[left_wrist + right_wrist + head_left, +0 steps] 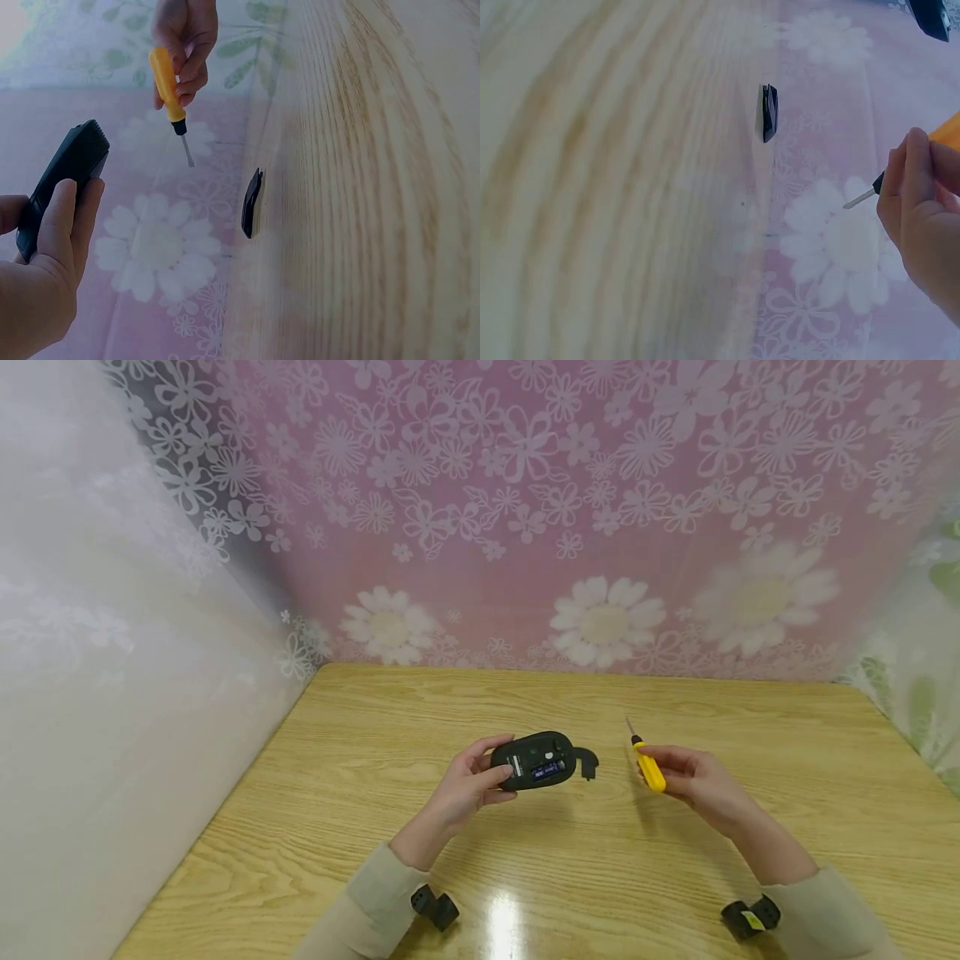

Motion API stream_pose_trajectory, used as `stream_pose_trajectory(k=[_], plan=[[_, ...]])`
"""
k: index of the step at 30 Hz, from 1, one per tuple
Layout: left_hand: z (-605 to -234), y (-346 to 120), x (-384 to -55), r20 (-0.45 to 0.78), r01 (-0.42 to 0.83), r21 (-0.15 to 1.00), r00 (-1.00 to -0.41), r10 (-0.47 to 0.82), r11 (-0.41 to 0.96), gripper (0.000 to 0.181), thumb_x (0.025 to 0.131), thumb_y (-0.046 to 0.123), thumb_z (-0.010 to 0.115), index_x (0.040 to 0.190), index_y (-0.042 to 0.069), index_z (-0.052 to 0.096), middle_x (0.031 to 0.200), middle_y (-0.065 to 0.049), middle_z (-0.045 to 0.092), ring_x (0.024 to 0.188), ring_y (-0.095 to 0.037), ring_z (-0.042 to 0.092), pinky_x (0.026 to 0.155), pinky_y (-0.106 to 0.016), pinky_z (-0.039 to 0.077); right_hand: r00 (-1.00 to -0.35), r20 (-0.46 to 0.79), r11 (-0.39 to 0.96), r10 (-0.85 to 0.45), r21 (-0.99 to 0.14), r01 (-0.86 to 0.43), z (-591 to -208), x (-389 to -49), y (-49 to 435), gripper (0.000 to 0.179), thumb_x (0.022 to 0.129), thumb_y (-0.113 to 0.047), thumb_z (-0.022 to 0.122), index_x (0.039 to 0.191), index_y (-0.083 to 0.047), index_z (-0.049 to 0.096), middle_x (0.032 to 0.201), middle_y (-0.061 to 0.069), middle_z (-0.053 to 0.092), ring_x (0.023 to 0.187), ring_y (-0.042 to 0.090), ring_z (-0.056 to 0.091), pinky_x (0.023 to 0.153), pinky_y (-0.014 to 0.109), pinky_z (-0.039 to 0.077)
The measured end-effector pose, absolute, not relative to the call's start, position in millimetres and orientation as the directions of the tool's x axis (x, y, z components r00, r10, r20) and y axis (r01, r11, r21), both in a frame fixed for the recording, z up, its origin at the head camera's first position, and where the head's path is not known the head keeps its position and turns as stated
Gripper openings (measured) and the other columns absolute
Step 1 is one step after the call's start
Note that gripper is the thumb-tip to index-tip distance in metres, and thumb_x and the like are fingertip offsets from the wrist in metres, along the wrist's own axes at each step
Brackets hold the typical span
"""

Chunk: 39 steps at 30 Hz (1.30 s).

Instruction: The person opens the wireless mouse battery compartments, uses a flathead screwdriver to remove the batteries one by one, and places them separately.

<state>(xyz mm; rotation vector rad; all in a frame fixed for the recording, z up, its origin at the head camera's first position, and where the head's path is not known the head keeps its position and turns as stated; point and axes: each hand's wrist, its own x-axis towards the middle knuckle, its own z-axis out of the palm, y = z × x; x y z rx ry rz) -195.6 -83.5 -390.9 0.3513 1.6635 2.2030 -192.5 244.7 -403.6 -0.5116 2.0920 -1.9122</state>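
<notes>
My left hand [468,783] grips a black computer mouse [531,752] by one end, its underside facing up. The battery compartment is uncovered, and a dark blue battery [547,770] sits inside. On the table just right of the mouse lies a black curved battery cover [587,762], apart from it, as the left wrist view shows the cover [252,204] on the tabletop. My right hand [697,778] pinches the yellow handle of a screwdriver [650,770] above the table. Its thin metal shaft points away from me, and in the right wrist view the tip touches nothing.
The light wood table [360,718] ends at the back against a pink flowered curtain [480,560]. A pale sheet [135,693] hangs along the left side, and a leaf-patterned one [922,693] along the right. A black wrist camera [435,908] sits on each sleeve.
</notes>
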Motion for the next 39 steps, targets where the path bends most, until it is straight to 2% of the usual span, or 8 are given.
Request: stream_pose_trajectory(k=[4,11,15,18,21,32,39], plan=[[-390.7,-83.4,-195.4,-0.01,-0.132,0.959,-0.902,0.432,-0.252,0.047,0.087,-0.004,0.049,0.132,0.003,0.038,0.114,-0.018,0.048,0.091,-0.025,0.058,0.066,-0.028,0.052,-0.899,0.068,0.015,-0.432,-0.996,-0.083,-404.5,-191.5,244.1,0.042,0.089,-0.003,0.05,0.127,0.008,0.039,0.109,-0.009,0.054,0.096,0.007,0.055,0.079,0.025,0.048],[-391.2,-82.9,-195.7,-0.015,-0.139,0.956,-0.902,0.431,-0.257,0.047,0.087,-0.004,0.049,0.132,0.004,0.038,0.113,-0.019,0.048,0.091,-0.026,0.058,0.066,-0.028,0.052,-0.918,0.051,0.052,-0.393,-0.996,-0.078,-402.5,-187.3,240.1,0.051,0.09,-0.006,0.05,0.129,0.015,0.025,0.11,0.004,0.048,0.097,0.008,0.054,0.082,0.025,0.046],[-391.7,-82.6,-195.9,-0.019,-0.141,0.957,-0.902,0.431,-0.254,0.047,0.087,-0.003,0.05,0.132,0.005,0.039,0.114,-0.019,0.048,0.091,-0.026,0.058,0.067,-0.028,0.052,-0.927,0.071,-0.066,-0.369,-0.997,-0.05,-403.0,-187.4,239.8,0.038,0.092,-0.009,0.046,0.125,0.005,0.033,0.106,0.009,0.051,0.095,0.011,0.056,0.083,0.024,0.045],[-392.2,-82.7,-196.0,-0.02,-0.142,0.957,-0.902,0.431,-0.251,0.047,0.087,-0.003,0.05,0.132,0.005,0.039,0.114,-0.019,0.048,0.092,-0.026,0.058,0.067,-0.029,0.052,-0.929,0.083,-0.165,-0.362,-0.986,-0.023,-403.9,-188.3,241.0,0.027,0.093,-0.011,0.043,0.119,-0.006,0.04,0.105,0.007,0.054,0.094,0.013,0.057,0.082,0.025,0.046],[-392.4,-82.8,-196.0,-0.02,-0.141,0.957,-0.901,0.433,-0.251,0.047,0.087,-0.003,0.05,0.132,0.005,0.039,0.115,-0.019,0.048,0.092,-0.027,0.058,0.068,-0.029,0.052,-0.926,0.091,-0.215,-0.365,-0.976,-0.011,-404.2,-188.9,242.3,0.023,0.094,-0.011,0.041,0.116,-0.01,0.041,0.105,0.007,0.055,0.094,0.015,0.058,0.083,0.026,0.045],[-391.8,-82.9,-195.3,-0.018,-0.146,0.953,-0.9,0.435,-0.264,0.047,0.087,-0.003,0.05,0.132,0.005,0.039,0.114,-0.019,0.048,0.09,-0.026,0.058,0.066,-0.027,0.052,-0.919,0.124,-0.39,-0.374,-0.92,0.035,-399.3,-189.0,241.7,0.02,0.094,-0.005,0.038,0.114,-0.002,0.037,0.102,0.012,0.06,0.093,0.022,0.059,0.081,0.03,0.046],[-392.7,-82.3,-195.9,-0.016,-0.142,0.956,-0.9,0.435,-0.258,0.047,0.087,-0.003,0.05,0.132,0.005,0.039,0.114,-0.019,0.048,0.091,-0.026,0.058,0.066,-0.028,0.052,-0.916,0.142,-0.4,-0.376,-0.916,0.023,-396.6,-188.6,241.9,0.018,0.094,-0.002,0.036,0.111,0.003,0.035,0.102,0.013,0.06,0.093,0.022,0.059,0.081,0.03,0.046]])
